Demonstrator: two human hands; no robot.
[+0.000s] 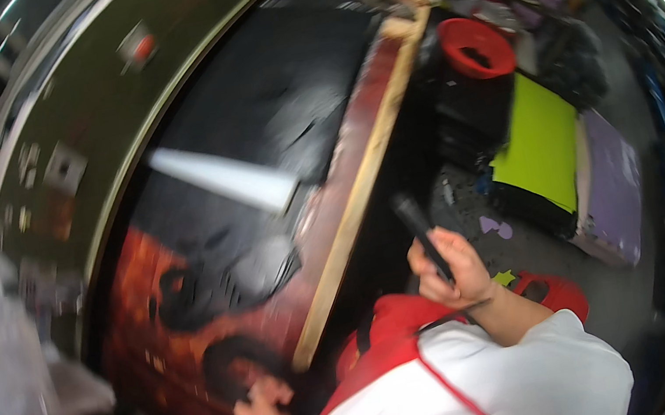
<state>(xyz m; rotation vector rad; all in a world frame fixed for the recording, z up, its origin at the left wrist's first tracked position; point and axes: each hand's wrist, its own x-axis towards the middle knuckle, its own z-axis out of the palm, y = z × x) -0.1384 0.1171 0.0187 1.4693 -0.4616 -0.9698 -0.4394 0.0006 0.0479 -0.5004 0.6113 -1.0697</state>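
Observation:
My right hand (454,264) is closed around a black rod-shaped tool (411,216), raised off the right side of the workbench; motion blur hides its exact kind. At the near end of the bench, my left hand (266,412) has its fingers curled at a black curved piece (229,350), which it appears to grip. Just beyond lie loose black sheet pieces (251,275) with curved edges. Across the large black sheet (267,86) on the bench rests a long pale tapered strip (225,177).
A green machine beam (100,97) runs along the bench's left. Wooden edging (364,184) lines its right side. Beyond that stand a red bowl (478,47), lime-green sheets (539,144) and a purple stack (610,190). Clear plastic (16,379) hangs at left.

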